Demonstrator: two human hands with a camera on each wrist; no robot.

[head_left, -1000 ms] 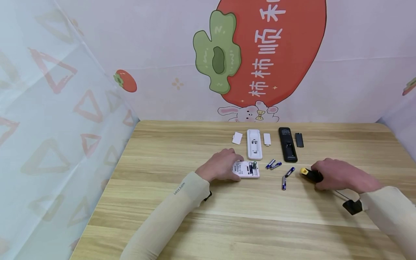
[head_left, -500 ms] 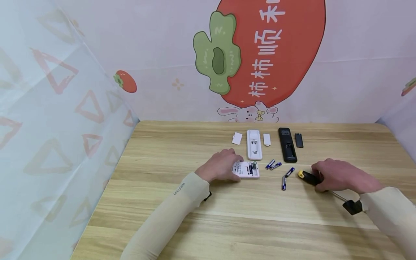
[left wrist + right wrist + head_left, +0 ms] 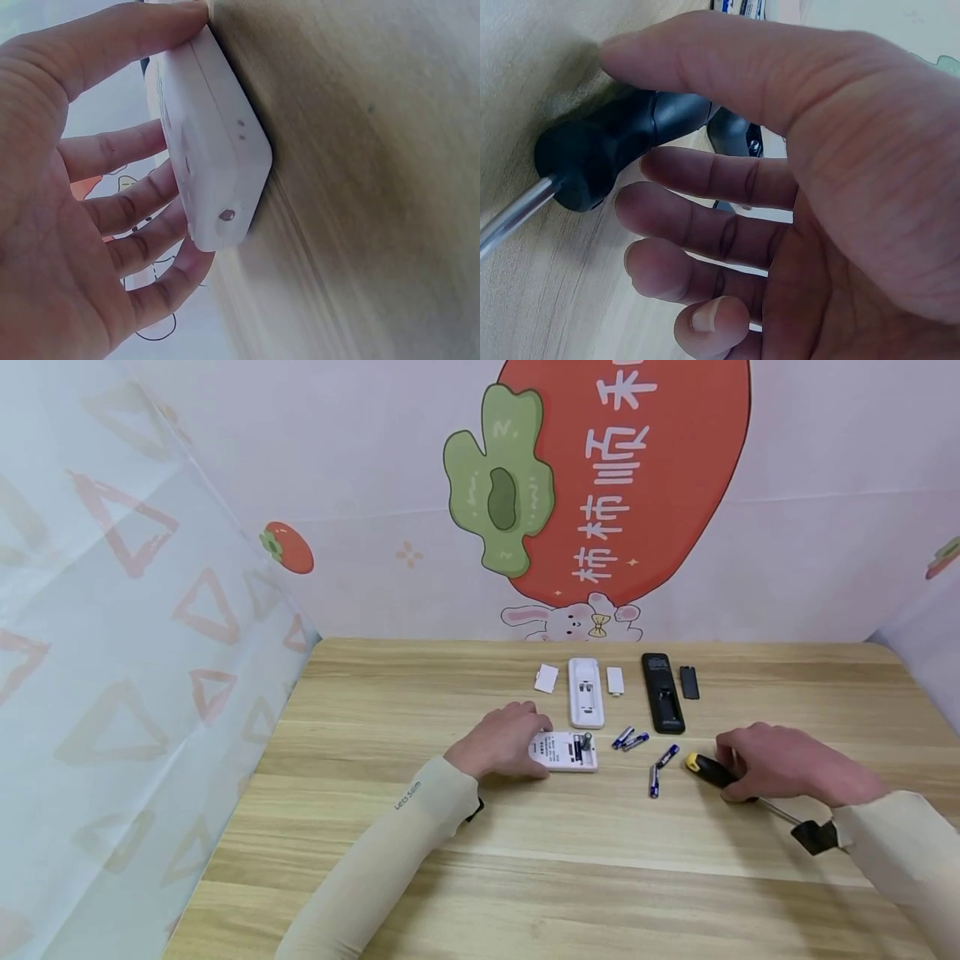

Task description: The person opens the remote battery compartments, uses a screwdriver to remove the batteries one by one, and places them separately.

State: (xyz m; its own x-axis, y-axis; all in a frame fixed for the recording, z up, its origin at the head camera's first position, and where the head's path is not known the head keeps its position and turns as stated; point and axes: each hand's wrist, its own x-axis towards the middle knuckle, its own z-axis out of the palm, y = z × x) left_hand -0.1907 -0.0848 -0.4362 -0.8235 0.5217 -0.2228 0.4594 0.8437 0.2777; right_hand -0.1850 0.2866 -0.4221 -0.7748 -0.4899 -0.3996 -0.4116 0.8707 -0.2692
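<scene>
In the head view my left hand (image 3: 504, 739) holds a white remote-like device (image 3: 564, 752) by its left end, flat on the table. The left wrist view has its casing (image 3: 214, 135) between my thumb and fingers. A small green-topped part (image 3: 587, 741) stands in its uncovered battery compartment. My right hand (image 3: 772, 762) hovers around a black-and-yellow screwdriver (image 3: 708, 770) lying on the table. In the right wrist view, thumb and fingers spread loosely on either side of its black handle (image 3: 630, 127); contact is hard to tell.
Several blue-and-silver batteries (image 3: 654, 781) lie between my hands. Behind them are a white remote (image 3: 586, 693) and a black remote (image 3: 663, 693), both with bare compartments. A black cover (image 3: 689, 682) and white covers (image 3: 547, 678) lie beside them. A patterned curtain (image 3: 375, 510) hangs behind the table.
The screwdriver's yellow end has swung slightly left and toward me, and more of the handle now shows beyond my right hand. My left hand holds the white device nearly still.
</scene>
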